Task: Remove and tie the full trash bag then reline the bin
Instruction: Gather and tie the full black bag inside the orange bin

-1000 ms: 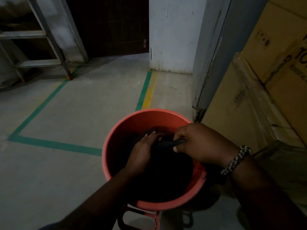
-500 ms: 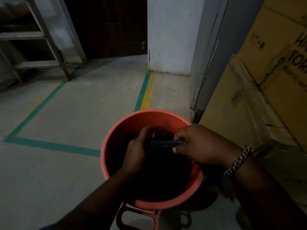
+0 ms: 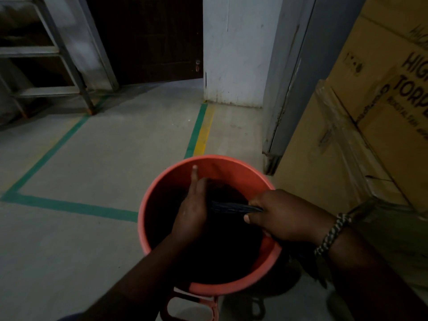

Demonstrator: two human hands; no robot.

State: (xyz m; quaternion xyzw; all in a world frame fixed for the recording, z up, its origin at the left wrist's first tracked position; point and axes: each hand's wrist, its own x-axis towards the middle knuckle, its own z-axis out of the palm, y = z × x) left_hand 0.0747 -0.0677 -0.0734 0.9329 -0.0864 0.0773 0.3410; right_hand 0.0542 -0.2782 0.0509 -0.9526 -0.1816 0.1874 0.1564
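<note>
A round red bin (image 3: pixel 234 164) stands on the floor just below me, with a black trash bag (image 3: pixel 227 246) filling its inside. My right hand (image 3: pixel 284 216), a braided band on its wrist, is shut on a twisted strand of the bag (image 3: pixel 231 206) that runs left across the bin. My left hand (image 3: pixel 193 212) is inside the bin at the other end of that strand, one finger pointing up; the rest of its grip is hidden in the dark.
Stacked cardboard boxes (image 3: pixel 361 126) stand close on the right, beside a grey door frame (image 3: pixel 289 89). A metal ladder (image 3: pixel 58 56) is at the far left. Green and yellow floor tape (image 3: pixel 199 130) marks the concrete. A red handle-like part (image 3: pixel 192 304) shows below the bin.
My left hand has turned upright at the strand's end, one finger now raised. My right hand keeps hold of the twisted bag strand. The view has shifted slightly.
</note>
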